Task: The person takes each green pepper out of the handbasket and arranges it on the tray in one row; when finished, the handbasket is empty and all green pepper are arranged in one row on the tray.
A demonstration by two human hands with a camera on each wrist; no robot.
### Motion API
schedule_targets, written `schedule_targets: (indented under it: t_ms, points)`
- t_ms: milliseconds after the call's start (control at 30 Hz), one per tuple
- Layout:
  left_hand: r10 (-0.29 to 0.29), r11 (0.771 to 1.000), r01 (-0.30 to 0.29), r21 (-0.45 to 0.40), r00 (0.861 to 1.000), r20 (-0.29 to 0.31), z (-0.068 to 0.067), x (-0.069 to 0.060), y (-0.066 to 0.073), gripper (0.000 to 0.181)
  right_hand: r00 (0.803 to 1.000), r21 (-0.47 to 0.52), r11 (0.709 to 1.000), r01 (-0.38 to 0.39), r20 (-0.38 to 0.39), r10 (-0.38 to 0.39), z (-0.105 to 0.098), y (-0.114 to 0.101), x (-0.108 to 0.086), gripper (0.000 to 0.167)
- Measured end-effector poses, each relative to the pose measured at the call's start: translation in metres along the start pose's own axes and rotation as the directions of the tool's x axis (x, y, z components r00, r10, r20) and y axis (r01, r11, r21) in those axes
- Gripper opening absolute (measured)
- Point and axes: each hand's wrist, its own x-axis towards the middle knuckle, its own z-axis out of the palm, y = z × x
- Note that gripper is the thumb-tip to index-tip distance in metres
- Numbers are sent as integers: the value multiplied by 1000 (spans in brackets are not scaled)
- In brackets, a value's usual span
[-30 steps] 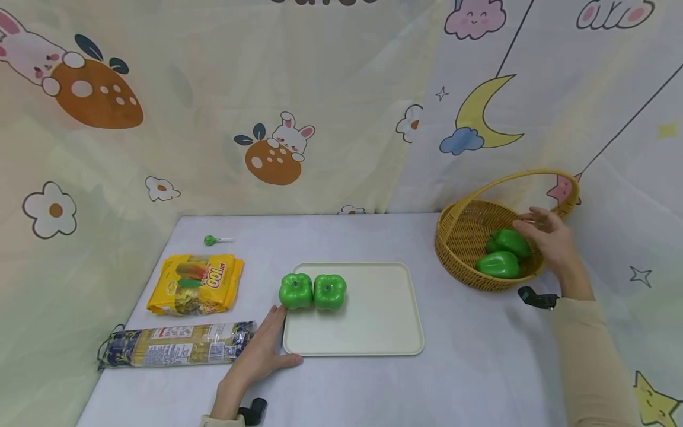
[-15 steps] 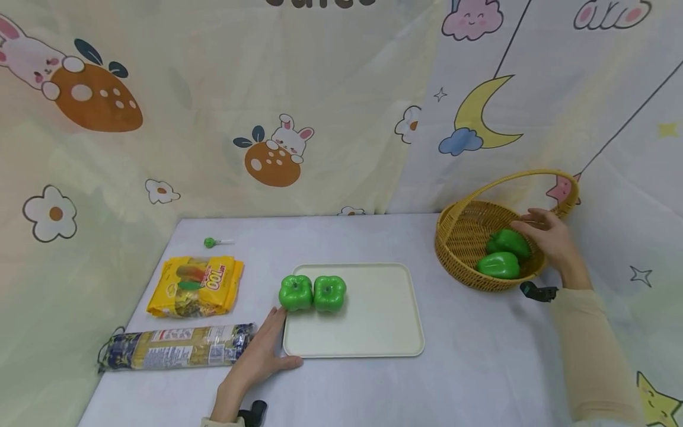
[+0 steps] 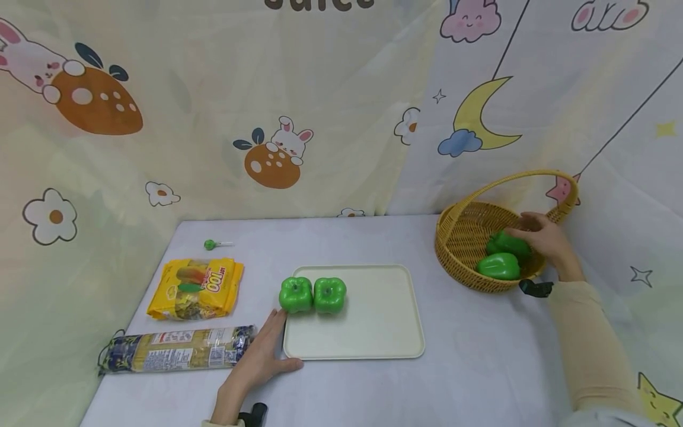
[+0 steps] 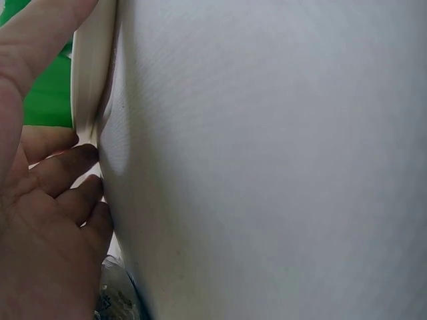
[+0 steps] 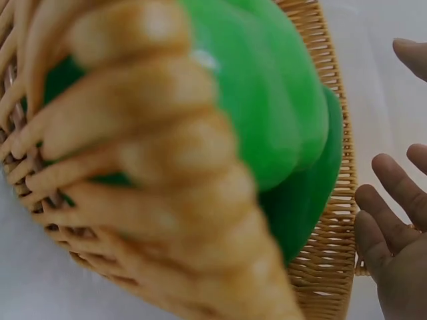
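In the head view my left hand [image 3: 258, 356] lies at the left edge of a cream tray [image 3: 373, 320], fingers extended and thumb spread by its near corner. Two green bell peppers [image 3: 296, 295] [image 3: 329, 295] sit side by side at the tray's left. My right hand [image 3: 544, 237] hovers over the right side of a wicker basket [image 3: 459, 249], its fingers by the rear one of two green peppers [image 3: 508, 244] [image 3: 498, 266]. The right wrist view has that hand [image 5: 400, 233] with spread fingers, apart from the pepper [image 5: 267, 93]. Fingertips of my left hand [image 4: 53, 193] meet the tray's rim [image 4: 93, 67].
Left of the tray are a yellow candy bag [image 3: 194, 289] and, nearer, a long pack of noodles [image 3: 176, 350] beside my left hand. A green lollipop [image 3: 210, 244] lies farther back. The basket's tall handle [image 3: 512, 178] arches over its far side.
My right hand has shifted slightly left and lower, over the rear pepper in the basket. The left hand stays at the tray's edge.
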Motion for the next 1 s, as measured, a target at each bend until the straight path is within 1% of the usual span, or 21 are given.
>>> schedule_targets:
  t_ms: [167,467,733,867,1000]
  points:
    - [-6,1000,6,-4,1000,2,1,0,0,129,998,-32,999,10,56,-8,2,4,5,103]
    - [-7,1000,7,-1,1000,0,0,0,0,129,990,-77,997,3,144,8,4,1,8,103]
    - [-11,1000,11,6,1000,6,0,1,0,131,984,-126,992,10,176,12,5,1,9,105]
    - [-11,1000,11,10,1000,6,0,0,-1,130,979,-183,982,34,204,4,7,1,11,101]
    - [8,1000,-8,12,1000,0,0,0,-1,130,977,-241,968,66,212,-14,7,2,12,92]
